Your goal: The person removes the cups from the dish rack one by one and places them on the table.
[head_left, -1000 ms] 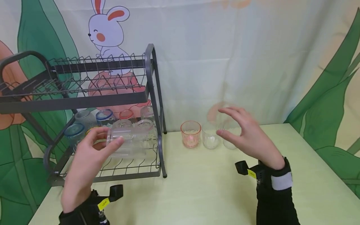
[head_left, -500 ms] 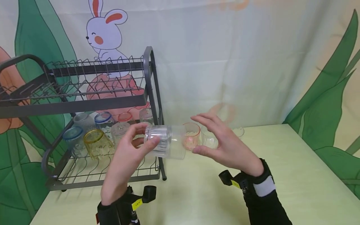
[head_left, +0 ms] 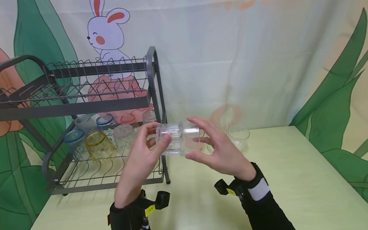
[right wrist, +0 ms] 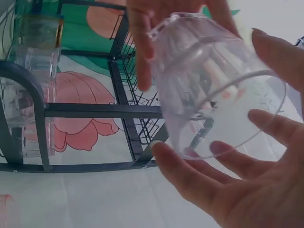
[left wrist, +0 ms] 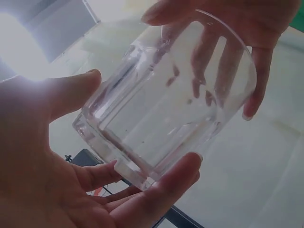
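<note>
One clear tumbler [head_left: 181,142] is tipped on its side, probably so each end can be reached separately: my left hand [head_left: 145,156] pinches the thick, ridged base between thumb and fingers, which leaves the rim free. My right hand [head_left: 218,148] is spread around that rim, thumb and fingers on opposite sides, perhaps to fit its width; whether those fingertips press the glass, I cannot tell. The tumbler sits between my palms over the table [head_left: 195,204], mouth rightward, near the dish rack's [head_left: 115,104] right end.
</note>
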`<state>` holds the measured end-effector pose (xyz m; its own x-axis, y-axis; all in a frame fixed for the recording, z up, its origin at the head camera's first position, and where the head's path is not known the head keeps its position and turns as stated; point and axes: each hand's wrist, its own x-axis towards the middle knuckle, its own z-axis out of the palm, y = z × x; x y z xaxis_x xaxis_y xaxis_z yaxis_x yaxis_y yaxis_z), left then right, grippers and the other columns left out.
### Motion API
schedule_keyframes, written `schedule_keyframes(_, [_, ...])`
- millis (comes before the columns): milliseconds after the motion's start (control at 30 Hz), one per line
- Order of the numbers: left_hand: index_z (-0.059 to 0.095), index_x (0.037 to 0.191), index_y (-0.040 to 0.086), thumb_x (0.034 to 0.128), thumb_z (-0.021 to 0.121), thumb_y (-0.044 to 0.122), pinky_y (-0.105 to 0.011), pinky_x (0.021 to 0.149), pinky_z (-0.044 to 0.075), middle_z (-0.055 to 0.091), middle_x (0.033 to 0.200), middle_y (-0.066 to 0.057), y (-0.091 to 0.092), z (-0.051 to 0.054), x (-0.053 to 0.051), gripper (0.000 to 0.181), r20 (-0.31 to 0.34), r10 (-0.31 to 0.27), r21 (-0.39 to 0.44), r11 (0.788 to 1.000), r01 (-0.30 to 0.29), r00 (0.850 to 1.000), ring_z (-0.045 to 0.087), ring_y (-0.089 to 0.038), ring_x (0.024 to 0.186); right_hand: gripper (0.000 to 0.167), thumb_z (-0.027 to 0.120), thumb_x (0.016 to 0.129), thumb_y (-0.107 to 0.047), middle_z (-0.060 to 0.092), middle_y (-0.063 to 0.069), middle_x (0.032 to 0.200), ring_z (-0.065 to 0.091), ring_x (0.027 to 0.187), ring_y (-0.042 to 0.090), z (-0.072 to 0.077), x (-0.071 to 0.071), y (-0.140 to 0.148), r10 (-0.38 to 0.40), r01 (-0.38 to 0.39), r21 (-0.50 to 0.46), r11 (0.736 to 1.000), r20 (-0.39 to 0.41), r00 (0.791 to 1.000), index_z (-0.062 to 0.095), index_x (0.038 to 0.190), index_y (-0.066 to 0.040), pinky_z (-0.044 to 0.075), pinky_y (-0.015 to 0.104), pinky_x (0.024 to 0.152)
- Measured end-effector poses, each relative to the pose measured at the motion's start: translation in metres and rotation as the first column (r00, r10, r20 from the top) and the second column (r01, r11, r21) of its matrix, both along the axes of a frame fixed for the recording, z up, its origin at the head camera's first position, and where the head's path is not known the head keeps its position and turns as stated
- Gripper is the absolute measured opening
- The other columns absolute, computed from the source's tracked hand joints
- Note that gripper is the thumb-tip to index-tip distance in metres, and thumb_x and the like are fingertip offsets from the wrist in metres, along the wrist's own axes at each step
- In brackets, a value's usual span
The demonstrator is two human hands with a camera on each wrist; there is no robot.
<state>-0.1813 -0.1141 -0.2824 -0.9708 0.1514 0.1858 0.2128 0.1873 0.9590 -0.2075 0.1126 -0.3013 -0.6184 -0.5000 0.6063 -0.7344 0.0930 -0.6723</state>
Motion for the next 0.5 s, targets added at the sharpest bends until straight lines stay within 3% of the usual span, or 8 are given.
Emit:
schedule_keyframes(133, [0.033,0.140,0.012,0.0972,0.062,0.035,-0.045,0.095,0.049,0.037,0.135,-0.010,0.003,-0.002,-0.003,0.056,-0.024,-0.045,0.038,0.998,0.046,0.999,0.055,-0.027,0.118,0.081,0.079,0.079,0.002,0.040,0.002,0.144,0.044,0.123,0.026,0.002,0.002,-0.002,-0.018,0.016,-0.083,0.996,-0.032,0.999,0.039,0.148,-0.014,0.052,0.038,0.093])
schedule_keyframes(267, [0.031,0.141,0.011,0.0990,0.059,0.033,-0.046,0.096,0.047,0.036,0.135,-0.011,0.006,-0.005,-0.007,0.055,-0.027,-0.086,0.055,0.995,0.087,0.996,0.054,-0.029,0.117,0.081,0.081,0.077,0.002,0.043,0.000,0.142,0.042,0.119,0.028,0.004,0.002,0.001,-0.057,0.054,-0.107,0.993,-0.032,0.998,0.041,0.146,-0.013,0.052,0.038,0.092])
schedule_keyframes(500, [0.030,0.148,0.014,0.0966,0.059,0.045,-0.055,0.097,0.045,0.039,0.143,-0.010,0.009,-0.011,-0.013,0.067,-0.033,-0.085,-0.114,0.990,0.081,0.996,0.046,-0.031,0.130,0.080,0.085,0.073,0.001,0.048,0.002,0.137,0.045,0.116,0.024,0.003,-0.005,0.012,-0.100,0.093,-0.070,0.993,-0.094,0.991,0.046,0.141,-0.011,0.055,0.040,0.086])
